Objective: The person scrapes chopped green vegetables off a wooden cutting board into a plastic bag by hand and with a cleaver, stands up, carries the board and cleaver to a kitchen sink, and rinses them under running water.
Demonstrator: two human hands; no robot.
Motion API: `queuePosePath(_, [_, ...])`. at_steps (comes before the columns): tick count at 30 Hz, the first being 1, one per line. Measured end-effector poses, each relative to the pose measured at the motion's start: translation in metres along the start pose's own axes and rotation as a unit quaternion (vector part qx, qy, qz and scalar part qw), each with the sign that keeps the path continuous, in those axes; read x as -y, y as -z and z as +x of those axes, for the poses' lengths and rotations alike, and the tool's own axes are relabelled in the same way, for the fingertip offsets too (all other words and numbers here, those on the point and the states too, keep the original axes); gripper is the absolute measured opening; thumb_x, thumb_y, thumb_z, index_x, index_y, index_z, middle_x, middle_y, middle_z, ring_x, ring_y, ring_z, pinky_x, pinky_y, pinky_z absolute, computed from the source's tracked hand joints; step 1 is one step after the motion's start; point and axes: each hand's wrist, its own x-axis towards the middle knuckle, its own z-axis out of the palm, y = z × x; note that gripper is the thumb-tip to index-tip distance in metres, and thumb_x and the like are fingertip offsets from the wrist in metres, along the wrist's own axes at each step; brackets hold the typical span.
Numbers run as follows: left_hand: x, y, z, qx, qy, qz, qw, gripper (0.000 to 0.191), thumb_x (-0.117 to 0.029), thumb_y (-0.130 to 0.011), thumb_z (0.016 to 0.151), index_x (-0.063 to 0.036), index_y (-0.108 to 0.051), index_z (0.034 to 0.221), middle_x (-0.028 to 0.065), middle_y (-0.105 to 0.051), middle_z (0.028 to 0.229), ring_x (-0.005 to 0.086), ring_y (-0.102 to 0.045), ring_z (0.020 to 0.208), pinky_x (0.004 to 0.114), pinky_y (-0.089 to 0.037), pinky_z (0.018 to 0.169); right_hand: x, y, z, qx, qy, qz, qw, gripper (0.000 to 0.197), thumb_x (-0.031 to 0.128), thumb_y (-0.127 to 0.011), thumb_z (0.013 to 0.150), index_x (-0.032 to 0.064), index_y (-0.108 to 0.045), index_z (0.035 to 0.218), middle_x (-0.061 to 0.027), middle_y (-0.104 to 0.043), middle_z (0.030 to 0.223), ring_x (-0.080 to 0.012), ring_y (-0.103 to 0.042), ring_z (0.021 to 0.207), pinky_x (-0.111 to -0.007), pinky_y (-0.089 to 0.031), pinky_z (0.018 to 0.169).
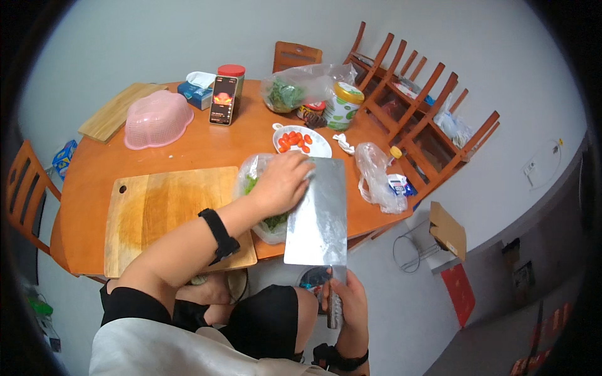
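My right hand (345, 301) grips the handle of a wide cleaver (320, 216), whose broad blade points away from me beyond the table's near edge. Against the far left part of the blade rests my left hand (284, 183), with something pale, perhaps a wad of tissue, partly hidden at its fingertips. Below that hand, a plastic-lined container (270, 235) of green leaves is partly covered by my forearm and the blade. To the left lies a wooden cutting board (174, 197). Just past my left fingers stands a white plate (320, 145) with several small red tomatoes (294, 139).
A pink plastic basket (157, 120), a second board (117, 110), a tissue box (195, 96) and an upright phone (223, 101) stand on the table's far side. Bagged greens (284, 96), a gold-lidded tin (345, 105) and a plastic bag (381, 181) are at the right, beside stacked wooden chairs (414, 117).
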Motion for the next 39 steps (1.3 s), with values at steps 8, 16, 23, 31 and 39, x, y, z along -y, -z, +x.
queuePosePath(8, [-0.071, -0.016, -0.010, 0.047, -0.122, -0.072, 0.989, 0.030, -0.007, -0.049, 0.068, -0.0006, -0.049, 0.097, 0.0163, -0.045, 0.104, 0.0310, -0.039, 0.105, 0.041, -0.030, 0.089, -0.001, -0.016, 0.010, 0.027, -0.015, 0.031, 0.999, 0.020, 0.007, -0.044, 0.079, -0.0008, -0.045, 0.098, -0.0093, -0.051, 0.062, -0.0151, -0.048, 0.046, -0.023, -0.039, 0.043])
queuePosePath(16, [0.003, -0.012, 0.006, 0.000, -0.024, 0.114, 0.993, 0.027, -0.008, -0.043, 0.071, -0.0016, -0.048, 0.097, 0.0163, -0.045, 0.105, 0.0303, -0.039, 0.105, 0.040, -0.029, 0.089, -0.003, -0.015, -0.006, 0.010, -0.010, -0.014, 1.000, 0.021, 0.005, -0.045, 0.078, -0.0023, -0.044, 0.097, -0.0104, -0.051, 0.064, -0.0159, -0.048, 0.046, -0.023, -0.039, 0.043])
queuePosePath(23, [-0.019, -0.012, 0.011, -0.037, 0.016, 0.044, 0.998, 0.032, -0.008, -0.052, 0.071, -0.0021, -0.048, 0.101, 0.0168, -0.045, 0.105, 0.0318, -0.039, 0.103, 0.041, -0.030, 0.088, -0.002, -0.016, -0.007, 0.025, -0.034, 0.006, 0.999, 0.020, 0.005, -0.045, 0.078, -0.0026, -0.044, 0.096, -0.0105, -0.052, 0.065, -0.0157, -0.050, 0.047, -0.023, -0.040, 0.044])
queuePosePath(31, [-0.001, -0.026, 0.024, -0.079, 0.083, 0.123, 0.986, 0.039, -0.012, -0.051, 0.071, -0.0038, -0.043, 0.109, 0.0149, -0.043, 0.110, 0.0296, -0.036, 0.108, 0.041, -0.026, 0.091, -0.010, -0.017, -0.021, 0.035, -0.047, -0.027, 0.998, 0.019, 0.003, -0.048, 0.078, -0.0015, -0.047, 0.097, -0.0034, -0.053, 0.076, -0.0075, -0.048, 0.065, -0.019, -0.039, 0.059])
queuePosePath(39, [0.035, -0.021, 0.002, -0.049, 0.119, 0.183, 0.975, 0.039, -0.006, -0.048, 0.069, -0.0059, -0.045, 0.108, 0.0122, -0.046, 0.109, 0.0278, -0.039, 0.106, 0.038, -0.028, 0.090, -0.006, -0.014, -0.024, 0.055, -0.042, -0.022, 0.997, 0.019, 0.004, -0.048, 0.078, -0.0023, -0.045, 0.096, -0.0061, -0.052, 0.068, -0.0118, -0.050, 0.054, -0.022, -0.041, 0.050])
